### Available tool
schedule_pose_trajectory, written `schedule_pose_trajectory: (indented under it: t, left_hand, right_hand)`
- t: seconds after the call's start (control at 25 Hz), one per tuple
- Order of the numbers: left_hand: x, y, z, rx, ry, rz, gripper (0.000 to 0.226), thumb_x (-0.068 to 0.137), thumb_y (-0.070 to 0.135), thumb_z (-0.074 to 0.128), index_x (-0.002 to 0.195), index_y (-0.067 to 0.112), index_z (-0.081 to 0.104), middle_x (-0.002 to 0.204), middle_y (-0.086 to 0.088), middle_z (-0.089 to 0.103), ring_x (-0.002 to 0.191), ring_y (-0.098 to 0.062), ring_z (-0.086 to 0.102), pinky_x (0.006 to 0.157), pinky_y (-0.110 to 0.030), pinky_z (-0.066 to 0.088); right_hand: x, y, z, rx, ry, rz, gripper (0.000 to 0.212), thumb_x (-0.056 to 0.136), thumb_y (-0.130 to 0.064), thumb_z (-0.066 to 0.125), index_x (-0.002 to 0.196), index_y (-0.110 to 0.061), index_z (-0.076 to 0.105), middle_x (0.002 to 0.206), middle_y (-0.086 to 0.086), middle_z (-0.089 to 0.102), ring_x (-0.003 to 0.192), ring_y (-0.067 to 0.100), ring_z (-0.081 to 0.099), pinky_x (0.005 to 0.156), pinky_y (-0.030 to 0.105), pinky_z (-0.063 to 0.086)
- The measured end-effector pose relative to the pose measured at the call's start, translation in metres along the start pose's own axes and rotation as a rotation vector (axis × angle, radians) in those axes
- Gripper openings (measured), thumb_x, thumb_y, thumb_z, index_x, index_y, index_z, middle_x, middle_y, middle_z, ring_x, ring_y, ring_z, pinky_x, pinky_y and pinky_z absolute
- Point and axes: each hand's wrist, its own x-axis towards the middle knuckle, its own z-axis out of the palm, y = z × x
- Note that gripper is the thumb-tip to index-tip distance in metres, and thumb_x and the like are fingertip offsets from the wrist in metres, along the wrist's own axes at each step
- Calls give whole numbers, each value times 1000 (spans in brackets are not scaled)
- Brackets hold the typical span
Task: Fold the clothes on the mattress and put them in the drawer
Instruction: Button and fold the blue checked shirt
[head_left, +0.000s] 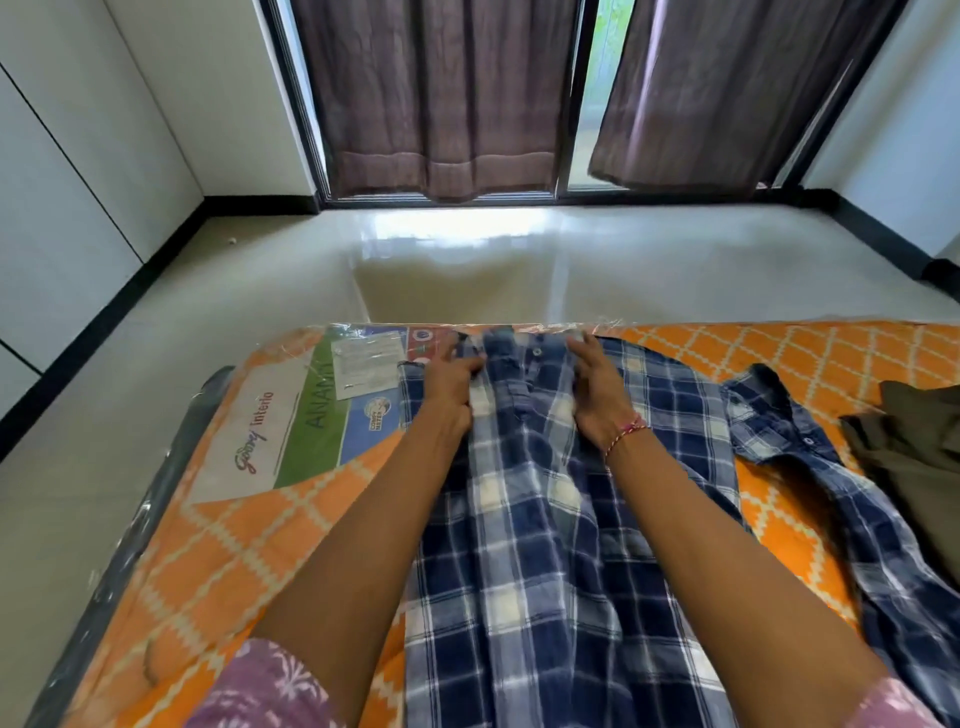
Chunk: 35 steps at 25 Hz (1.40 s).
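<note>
Plaid shirt: blue-and-white checked, spread lengthwise down the middle of the mattress, collar end at the far edge, button placket facing up between the two hands.
Shirt sleeve: lies out to the right of the body panel, cuff with a button toward the far edge, just beside the olive garment.
Left hand: rests on the shirt near the collar, left of the placket; the fingers are curled and appear to pinch a fold of the fabric.
Right hand: lies on the shirt right of the placket, fingers nearly straight and close together, pressing the cloth flat; a pink-and-white thread band circles the wrist.
Olive garment: crumpled at the right edge of the mattress, partly out of frame.
Mattress: orange with a white lattice pattern, wrapped in clear plastic, printed maker's label at the far left corner.
Surroundings: glossy pale floor beyond the far edge, brown curtains over a dark-framed window.
</note>
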Motion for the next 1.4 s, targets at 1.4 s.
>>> schedule_pose_trajectory:
  t: [1.4]
  left_hand:
    - [10,-29,-9,1292,202,530,60,95,17,51,149,18,25,150,-10,34,133,-28,38,107,-46,36]
  right_hand:
    - [30,39,-13,-1155,182,-174,53,100,-18,41,150,-22,23,154,13,29,139,30,29,114,51,28]
